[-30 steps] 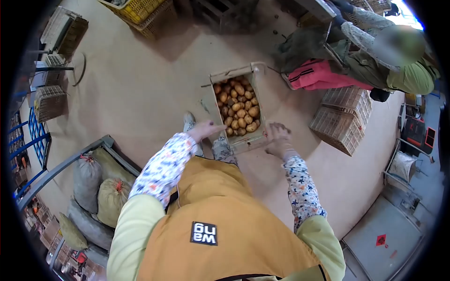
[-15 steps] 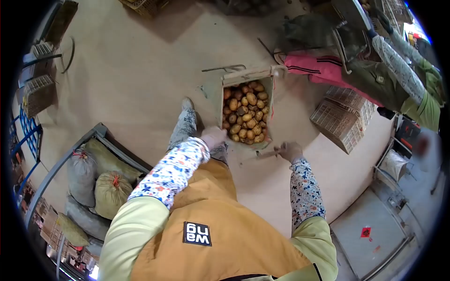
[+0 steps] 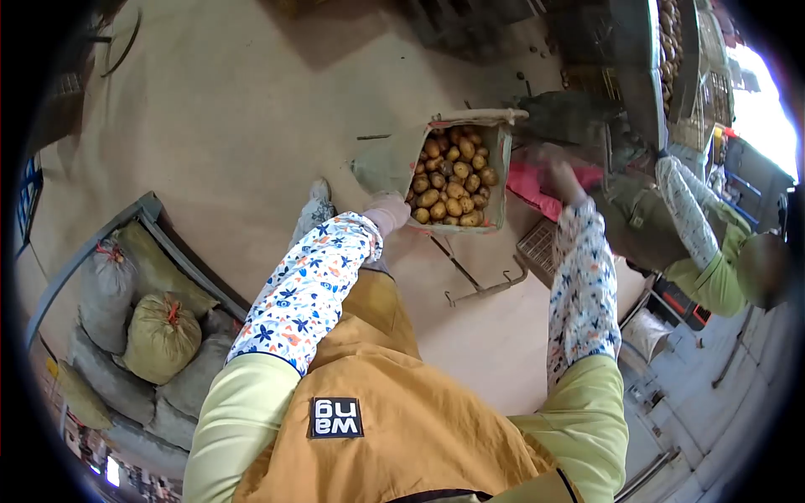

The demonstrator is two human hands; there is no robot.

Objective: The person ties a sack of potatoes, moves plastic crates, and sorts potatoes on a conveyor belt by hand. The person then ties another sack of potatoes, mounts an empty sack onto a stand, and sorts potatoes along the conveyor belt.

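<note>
A pale sack (image 3: 386, 168) stands on the floor in front of me, its mouth spread into a rough square. Brown potatoes (image 3: 453, 178) fill it. My left hand (image 3: 387, 211) is closed on the sack's near left edge. My right hand (image 3: 565, 176) is smeared by motion, out beyond the sack's right side and in front of a pink cloth (image 3: 527, 186); its fingers cannot be made out. On the near side of the sack, a metal bar with hooked ends (image 3: 485, 291) sticks out toward me.
Tied sacks (image 3: 163, 337) lie in a metal-framed cart (image 3: 92, 243) at my left. A co-worker in a green top (image 3: 713, 281) is at the right. Behind the bar is a plastic crate (image 3: 538, 250). More potatoes (image 3: 668, 54) lie at the upper right.
My right hand has swung up and outward from the sack's near right corner. The sack mouth sits farther right and higher in view, and the hooked bar now shows in front.
</note>
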